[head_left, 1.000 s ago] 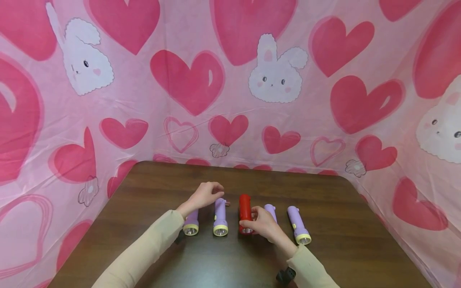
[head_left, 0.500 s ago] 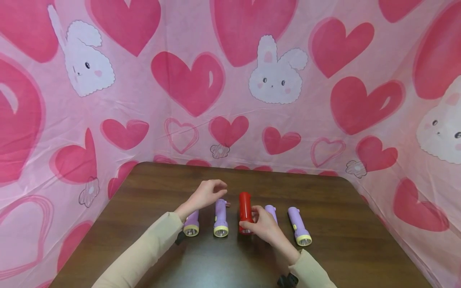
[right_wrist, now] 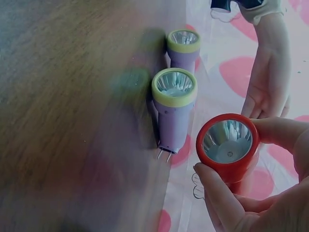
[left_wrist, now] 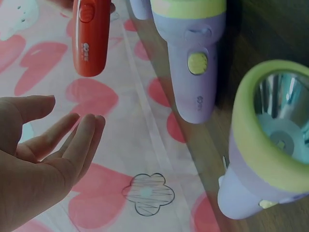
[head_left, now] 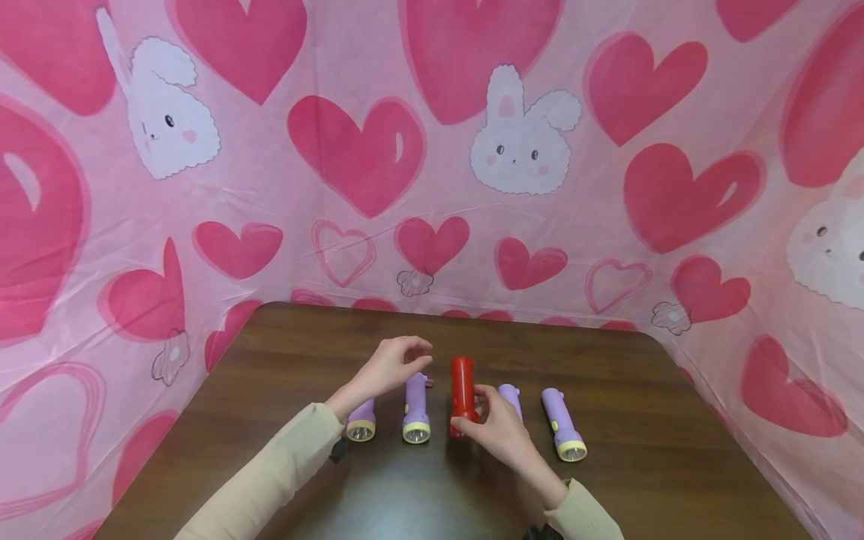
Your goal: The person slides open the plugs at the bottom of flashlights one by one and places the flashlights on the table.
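My right hand (head_left: pixel 501 431) pinches a red flashlight (head_left: pixel 462 384) by its lamp end, thumb on one side and fingers on the other. In the right wrist view its round reflector (right_wrist: pixel 227 142) faces the camera. My left hand (head_left: pixel 393 366) hovers with loosely bent fingers, holding nothing, left of the red flashlight's tail. Under that hand lies a purple flashlight (head_left: pixel 416 405) with a yellow rim; two metal prongs (right_wrist: pixel 164 155) stick out near its tail. The left forearm partly covers another purple flashlight (head_left: pixel 361 427).
Right of the red flashlight are a purple flashlight (head_left: pixel 511 397), partly behind the right hand, and another purple flashlight (head_left: pixel 564 425) at the row's right end. All lie on a dark wooden table (head_left: pixel 607 375). A pink cloth (head_left: pixel 378 255) with hearts and rabbits hangs around it.
The red flashlight has risen slightly and shifted a little away, its tail tipping up, with my right hand on it. My left hand has drifted slightly right and away.
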{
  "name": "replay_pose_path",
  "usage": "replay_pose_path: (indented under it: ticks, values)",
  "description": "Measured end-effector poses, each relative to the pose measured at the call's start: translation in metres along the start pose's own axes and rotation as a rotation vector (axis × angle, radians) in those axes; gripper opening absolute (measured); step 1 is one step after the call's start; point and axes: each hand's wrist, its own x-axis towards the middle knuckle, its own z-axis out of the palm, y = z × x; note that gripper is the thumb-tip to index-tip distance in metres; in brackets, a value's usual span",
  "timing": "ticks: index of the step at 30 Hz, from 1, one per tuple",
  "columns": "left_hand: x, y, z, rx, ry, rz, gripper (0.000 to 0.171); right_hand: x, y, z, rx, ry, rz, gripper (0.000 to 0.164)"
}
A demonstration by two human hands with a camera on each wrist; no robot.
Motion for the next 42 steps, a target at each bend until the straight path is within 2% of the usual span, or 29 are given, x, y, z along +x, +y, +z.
replay_pose_path:
  ticks: [10, 21, 24, 32, 42]
  values:
    - [-0.004, 0.01, 0.003, -0.03, 0.03, 0.045, 0.023, -0.006, -0.001, 0.001, -0.027, 0.056, -0.038, 0.059]
    - [-0.012, 0.019, 0.005, -0.164, -0.009, -0.016, 0.028, -0.01, -0.001, 0.004, 0.012, 0.088, -0.102, 0.062]
    - [-0.013, 0.021, 0.007, -0.199, -0.013, -0.01, 0.028, -0.011, -0.003, 0.005, 0.014, 0.1, -0.12, 0.062]
    - [-0.015, 0.025, 0.011, -0.175, 0.019, 0.028, 0.032, -0.014, -0.004, 0.007, 0.005, 0.145, -0.183, 0.06]
    - [-0.018, 0.032, 0.012, -0.232, -0.017, -0.027, 0.038, -0.016, -0.004, 0.009, 0.041, 0.156, -0.203, 0.063]
